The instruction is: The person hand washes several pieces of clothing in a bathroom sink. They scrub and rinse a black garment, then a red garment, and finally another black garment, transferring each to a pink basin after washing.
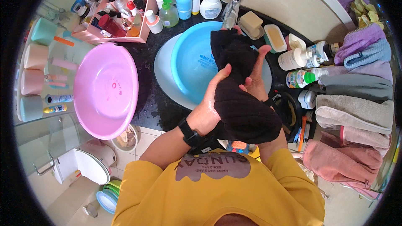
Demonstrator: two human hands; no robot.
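Observation:
A dark black cloth garment (249, 115), bunched and hanging in folds, stretches from near the faucet (231, 14) back toward my chest. I cannot make out which kind of garment it is. My left hand (209, 102) grips its left side, with the thumb laid along the cloth. On the far right side my right hand (257, 81) holds it, thumb raised and some fingers hidden behind the fabric. Beneath the far part of the cloth stands a light blue basin (182, 69), set in the white sink (165, 79).
A pink basin (104, 100) sits at the left on the black counter (146, 96). Behind it is a pink organizer (94, 35) full of bottles. Soap bars (251, 20) and bottles (293, 58) line the right side. Towels (354, 111) hang at the far right.

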